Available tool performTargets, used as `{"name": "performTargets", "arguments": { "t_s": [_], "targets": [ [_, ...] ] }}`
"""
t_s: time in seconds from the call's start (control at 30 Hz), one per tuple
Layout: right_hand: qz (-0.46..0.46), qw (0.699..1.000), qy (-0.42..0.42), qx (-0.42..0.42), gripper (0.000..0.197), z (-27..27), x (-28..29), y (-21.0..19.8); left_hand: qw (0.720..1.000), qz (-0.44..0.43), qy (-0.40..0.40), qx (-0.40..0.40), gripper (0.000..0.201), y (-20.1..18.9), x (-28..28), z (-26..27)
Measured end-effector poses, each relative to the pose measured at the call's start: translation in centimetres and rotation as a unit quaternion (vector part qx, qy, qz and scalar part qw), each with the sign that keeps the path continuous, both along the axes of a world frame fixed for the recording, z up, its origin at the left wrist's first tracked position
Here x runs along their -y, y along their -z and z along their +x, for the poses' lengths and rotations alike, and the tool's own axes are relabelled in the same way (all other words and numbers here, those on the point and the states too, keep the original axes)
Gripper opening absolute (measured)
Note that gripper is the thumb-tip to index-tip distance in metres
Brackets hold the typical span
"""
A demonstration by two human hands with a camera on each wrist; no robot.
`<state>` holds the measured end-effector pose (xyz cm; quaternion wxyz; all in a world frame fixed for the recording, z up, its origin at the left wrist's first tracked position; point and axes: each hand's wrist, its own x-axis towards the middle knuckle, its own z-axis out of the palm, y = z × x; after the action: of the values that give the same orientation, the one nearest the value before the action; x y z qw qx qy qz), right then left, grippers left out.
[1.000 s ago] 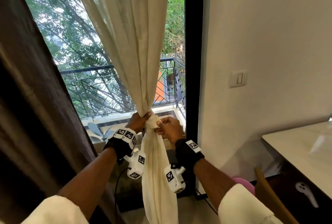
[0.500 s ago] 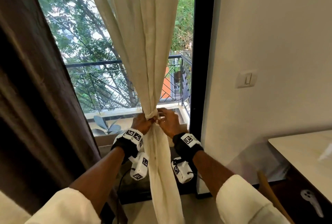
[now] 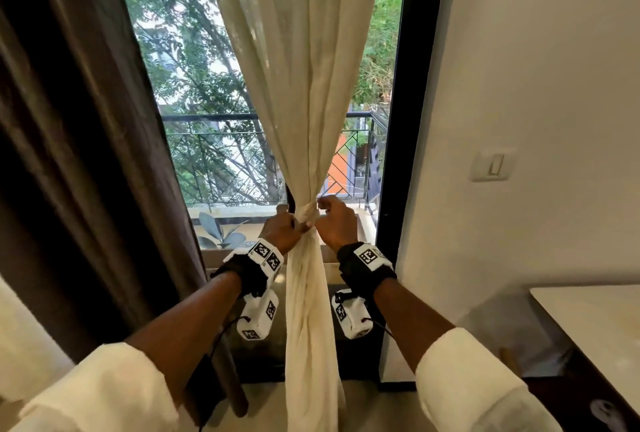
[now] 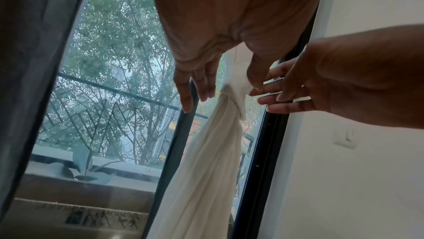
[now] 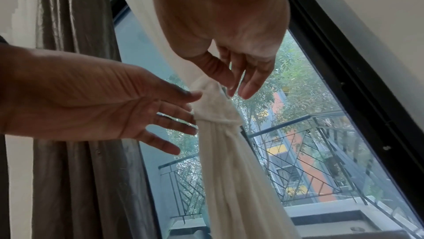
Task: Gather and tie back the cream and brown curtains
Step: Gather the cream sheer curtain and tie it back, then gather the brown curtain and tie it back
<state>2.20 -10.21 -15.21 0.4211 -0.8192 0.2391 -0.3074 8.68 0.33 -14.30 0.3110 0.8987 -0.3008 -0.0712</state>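
Both hands have loosened from the knot since half a second ago, fingers now spread.

Left hand (image 3: pixel 281 228) and right hand (image 3: pixel 335 224) are held slack-fingered, gripping nothing, fingertips just touching the knotted waist (image 3: pixel 307 213) of the gathered cream fabric curtain (image 3: pixel 304 85) between them. Free room is bounded by the black window frame (image 3: pixel 398 154) at right and the dark brown pleated curtain (image 3: pixel 79 154), hanging loose, at left.

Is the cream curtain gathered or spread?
Gathered: the cream curtain narrows into a knot at railing height, fanning wide above; both open hands' fingertips touch it.
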Motion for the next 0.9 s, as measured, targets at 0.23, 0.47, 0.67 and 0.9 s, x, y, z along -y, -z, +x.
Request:
{"name": "performTargets", "arguments": {
  "t_s": [0.23, 0.47, 0.67, 0.9],
  "targets": [
    [-0.053, 0.998, 0.003, -0.046, 0.053, 1.0, -3.1, -0.4, 0.999, -0.015, -0.032, -0.007, 0.066, 0.3, -2.5, 0.6],
    [-0.062, 0.996, 0.006, -0.068, 0.045, 3.8, -6.2, -0.4, 0.98, -0.149, -0.126, 0.049, 0.045, 0.1, -6.7, 4.6],
    [-0.029, 0.996, -0.01, -0.086, 0.036, 9.4, -12.0, 0.5, 0.884, -0.219, -0.364, 0.197, 0.083, 0.4, -15.4, 10.6],
    [-0.024, 0.998, 0.002, -0.05, 0.029, 15.6, -18.5, -1.9, 0.94, -0.241, -0.234, 0.062, 0.092, -0.6, -20.3, 19.4]
  ]
}}
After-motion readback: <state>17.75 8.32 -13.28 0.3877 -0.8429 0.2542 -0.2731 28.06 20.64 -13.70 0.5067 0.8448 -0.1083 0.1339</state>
